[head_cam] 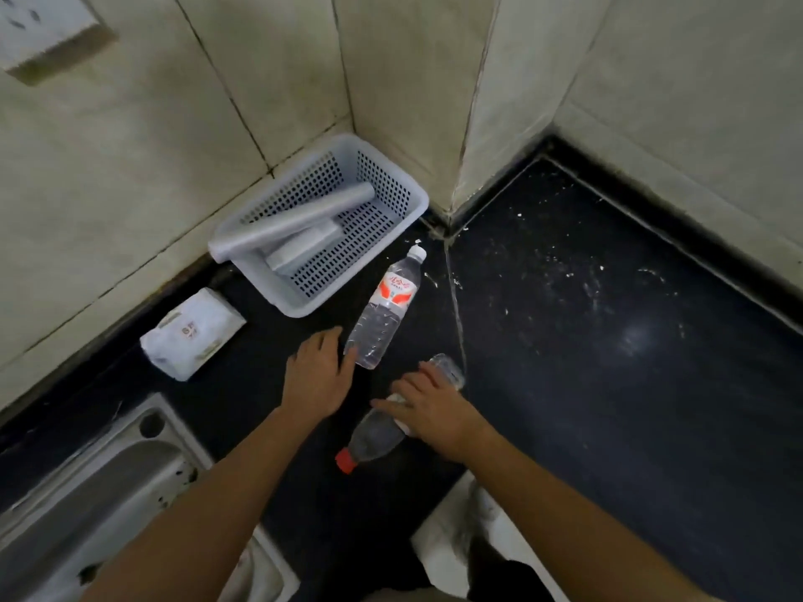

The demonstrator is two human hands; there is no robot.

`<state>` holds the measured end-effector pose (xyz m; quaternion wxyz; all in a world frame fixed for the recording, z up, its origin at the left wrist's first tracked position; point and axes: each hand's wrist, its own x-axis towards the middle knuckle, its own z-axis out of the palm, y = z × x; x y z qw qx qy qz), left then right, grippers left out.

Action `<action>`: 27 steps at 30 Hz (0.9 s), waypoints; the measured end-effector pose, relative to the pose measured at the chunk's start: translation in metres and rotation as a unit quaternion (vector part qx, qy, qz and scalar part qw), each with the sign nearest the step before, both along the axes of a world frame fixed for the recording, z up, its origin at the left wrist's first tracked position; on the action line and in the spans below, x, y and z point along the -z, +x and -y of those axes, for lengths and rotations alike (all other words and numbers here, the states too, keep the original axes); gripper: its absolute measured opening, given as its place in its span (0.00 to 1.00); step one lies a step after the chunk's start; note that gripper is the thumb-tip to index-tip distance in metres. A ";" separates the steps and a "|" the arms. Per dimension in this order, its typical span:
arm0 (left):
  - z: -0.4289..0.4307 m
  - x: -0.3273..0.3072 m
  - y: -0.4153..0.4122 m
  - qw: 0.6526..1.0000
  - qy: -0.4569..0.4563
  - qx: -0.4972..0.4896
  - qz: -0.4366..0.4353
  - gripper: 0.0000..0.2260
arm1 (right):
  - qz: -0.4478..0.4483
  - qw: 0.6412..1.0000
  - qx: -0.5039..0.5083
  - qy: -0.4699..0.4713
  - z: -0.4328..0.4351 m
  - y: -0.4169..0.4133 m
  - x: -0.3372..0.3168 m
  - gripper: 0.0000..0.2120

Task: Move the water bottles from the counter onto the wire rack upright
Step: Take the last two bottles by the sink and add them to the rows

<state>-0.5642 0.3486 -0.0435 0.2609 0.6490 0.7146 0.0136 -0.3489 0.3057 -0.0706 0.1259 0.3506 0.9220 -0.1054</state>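
Black counter [608,384] carries both bottles on their sides: our right hand [428,406] curls over the red-capped bottle [373,441], our left hand [319,375], fingers straight, touches the white-capped bottle [384,310]. We judge this the pickup; next, lift and stand them on the rack, unseen here. The basket [391,197] holds a grey roll [291,219] and a white box [304,249]

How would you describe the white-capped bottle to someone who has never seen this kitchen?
On the black counter, find the white perforated basket in the tiled corner. Just in front of it a water bottle lies on its side, the left hand at its base. Its white cap and red-and-white label set it apart from the red-capped bottle under the right hand.
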 end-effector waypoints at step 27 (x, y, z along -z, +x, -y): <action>-0.002 0.023 0.083 0.979 -0.101 -0.148 0.101 0.36 | -0.083 0.830 0.547 -0.062 0.038 0.113 0.000 0.36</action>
